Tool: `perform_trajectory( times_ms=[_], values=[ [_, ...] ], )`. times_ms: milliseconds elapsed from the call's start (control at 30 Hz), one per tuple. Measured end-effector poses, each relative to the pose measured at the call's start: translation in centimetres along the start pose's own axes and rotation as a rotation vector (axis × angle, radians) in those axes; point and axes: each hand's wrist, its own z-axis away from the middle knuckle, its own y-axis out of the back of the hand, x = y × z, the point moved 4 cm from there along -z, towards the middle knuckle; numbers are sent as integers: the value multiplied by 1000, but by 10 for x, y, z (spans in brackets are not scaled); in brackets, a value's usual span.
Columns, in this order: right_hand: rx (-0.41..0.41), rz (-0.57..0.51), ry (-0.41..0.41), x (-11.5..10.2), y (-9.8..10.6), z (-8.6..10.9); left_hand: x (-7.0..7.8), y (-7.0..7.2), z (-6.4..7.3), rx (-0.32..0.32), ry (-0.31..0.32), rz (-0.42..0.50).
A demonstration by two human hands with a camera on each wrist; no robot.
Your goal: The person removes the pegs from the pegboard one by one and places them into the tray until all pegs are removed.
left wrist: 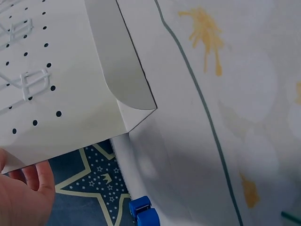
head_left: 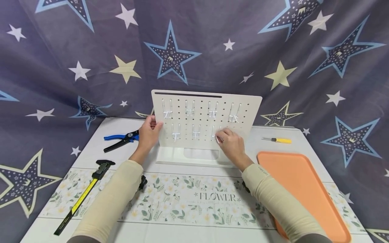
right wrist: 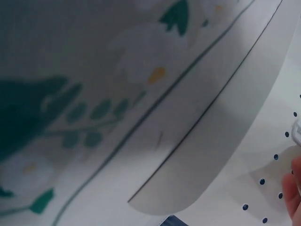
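Observation:
A white pegboard (head_left: 201, 120) stands upright on its base, with several white wire hooks in two rows on its face. At its left edge, my left hand (head_left: 149, 133) grips the board, thumb in front and fingers behind; the left wrist view shows this hand (left wrist: 28, 197) at the board's side edge. My right hand (head_left: 232, 145) pinches a wire hook (head_left: 213, 135) in the lower row, right of the middle. Only the fingertips (right wrist: 290, 190) and a bit of that hook (right wrist: 297, 132) show at the border of the right wrist view.
Blue-and-black handled pliers (head_left: 114, 137) lie left of the board. A caliper (head_left: 101, 169) with a yellow strip is nearer on the left. On the right are a yellow-handled screwdriver (head_left: 283, 140) and an orange tray (head_left: 294, 179). A starry curtain (head_left: 206, 67) hangs behind.

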Motion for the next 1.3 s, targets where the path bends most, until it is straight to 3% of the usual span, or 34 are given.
perform_trajectory(
  times_ms=[400, 700, 933, 1300],
  values=[
    [72, -18, 81, -1, 9, 3, 3, -3, 1, 5, -9, 7],
    [81, -27, 90, 3, 36, -1, 3, -4, -1, -6, -14, -3],
    [-11, -101, 28, 27, 58, 11, 0, -5, -2, -5, -6, -14],
    [-284, -80, -145, 81, 91, 38, -1, 0, 0, -1, 14, -8]
  ],
)
